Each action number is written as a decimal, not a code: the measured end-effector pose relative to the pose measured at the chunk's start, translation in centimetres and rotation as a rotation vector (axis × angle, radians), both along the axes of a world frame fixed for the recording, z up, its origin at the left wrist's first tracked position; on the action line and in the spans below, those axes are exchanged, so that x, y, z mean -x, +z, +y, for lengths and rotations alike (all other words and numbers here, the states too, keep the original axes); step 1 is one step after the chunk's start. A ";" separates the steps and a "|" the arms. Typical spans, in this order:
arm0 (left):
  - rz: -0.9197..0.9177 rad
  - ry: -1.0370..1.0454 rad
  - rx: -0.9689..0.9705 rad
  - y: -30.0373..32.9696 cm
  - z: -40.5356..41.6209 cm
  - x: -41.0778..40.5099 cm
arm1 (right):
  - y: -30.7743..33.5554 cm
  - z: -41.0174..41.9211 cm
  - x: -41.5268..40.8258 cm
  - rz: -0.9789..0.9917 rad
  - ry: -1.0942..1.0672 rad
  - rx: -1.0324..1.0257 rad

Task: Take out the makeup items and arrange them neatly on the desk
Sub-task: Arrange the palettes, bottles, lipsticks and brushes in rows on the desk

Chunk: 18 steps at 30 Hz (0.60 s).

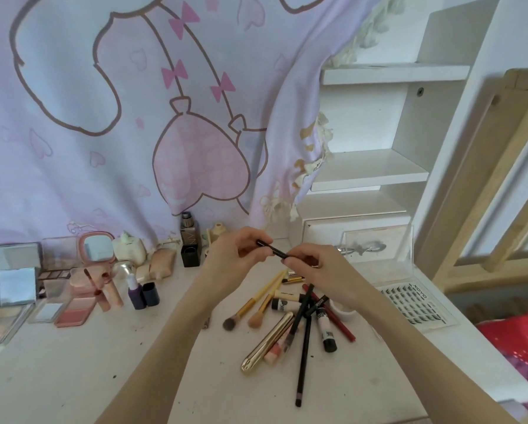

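Backdrop: lilac cloth (109, 133) with pink hearts and bows hangs behind a white desk (73, 362); white shelves (379, 166) stand at the desk's back right corner.
Held item: a slim black pen-like stick (273, 249), raised above the desk's middle, near the back edge.
Axis: its long axis runs from upper left to lower right, the left end a little higher; it lies roughly along the back edge of the desk.
Left hand: the left hand (235, 255) pinches the stick's left end between curled fingertips and thumb.
Right hand: the right hand (314, 264) grips the right end, fingers curled round it, so that end is hidden.
Pile: just below the hands, toward the desk's right side, lie crossed items: two gold-handled brushes (256, 301) with bristles toward the front edge, a gold tube (267, 342), a long black pencil (304, 347) pointing at the front edge, a red pencil (333, 313) and a black-capped tube (325, 330).
Left row: along the back left of the desk sit palettes (11, 280), a pink compact mirror (97, 244), a blush pan (73, 312) and small bottles (143, 293).
Right edge: a tray of false lashes (412, 304) lies by the desk's right edge.
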<state>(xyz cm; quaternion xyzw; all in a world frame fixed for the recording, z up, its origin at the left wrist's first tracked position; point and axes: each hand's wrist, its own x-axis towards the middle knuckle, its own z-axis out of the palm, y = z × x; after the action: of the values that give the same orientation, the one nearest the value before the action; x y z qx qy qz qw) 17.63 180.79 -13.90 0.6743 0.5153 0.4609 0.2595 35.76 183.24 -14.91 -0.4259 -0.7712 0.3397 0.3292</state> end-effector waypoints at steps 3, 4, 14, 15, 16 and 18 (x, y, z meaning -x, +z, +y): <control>0.072 -0.007 0.039 -0.4 -0.1 -0.5 | -0.2 0.1 -1.3 -0.048 0.007 -0.041; 0.117 0.003 0.030 -0.4 -0.2 -0.8 | -0.2 0.1 -1.7 -0.070 0.011 -0.053; 0.273 0.141 0.038 -3.1 -1.5 -5.6 | -2.6 -3.0 -11.5 -0.309 -0.091 -0.056; 0.258 0.149 0.020 -3.6 -1.8 -6.4 | -3.0 -3.3 -12.6 -0.328 -0.112 -0.059; 0.253 0.143 0.010 -4.3 -2.2 -7.6 | -3.5 -3.9 -13.9 -0.341 -0.134 -0.066; 0.249 0.102 0.005 -5.7 -3.4 -10.1 | -4.7 -4.9 -16.0 -0.367 -0.162 -0.081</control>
<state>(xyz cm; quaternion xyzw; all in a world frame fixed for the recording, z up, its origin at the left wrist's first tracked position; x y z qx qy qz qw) 27.70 177.37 -19.63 0.6985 0.5784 0.3849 0.1715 51.80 178.33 -19.61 -0.5277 -0.7946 0.1977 0.2261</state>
